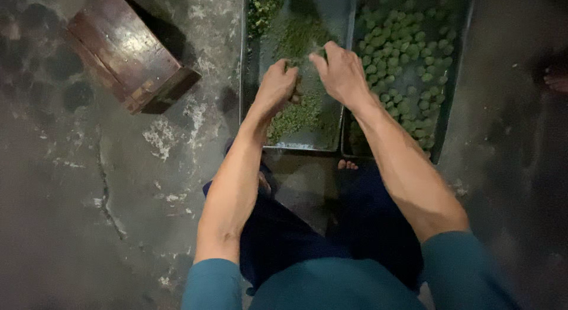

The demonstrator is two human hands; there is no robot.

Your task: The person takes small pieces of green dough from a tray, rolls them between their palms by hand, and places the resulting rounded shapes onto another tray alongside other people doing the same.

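Green, crumbly mixture [296, 116] lay in a steel tray [251, 79]; the left hand [277, 85] and right hand [342, 72] pinched a lump of it together beside a tray of green balls [408, 61].

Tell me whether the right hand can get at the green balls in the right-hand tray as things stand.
Probably yes. The right hand is over the left tray, right beside the right tray, and the green balls lie uncovered with nothing in between.
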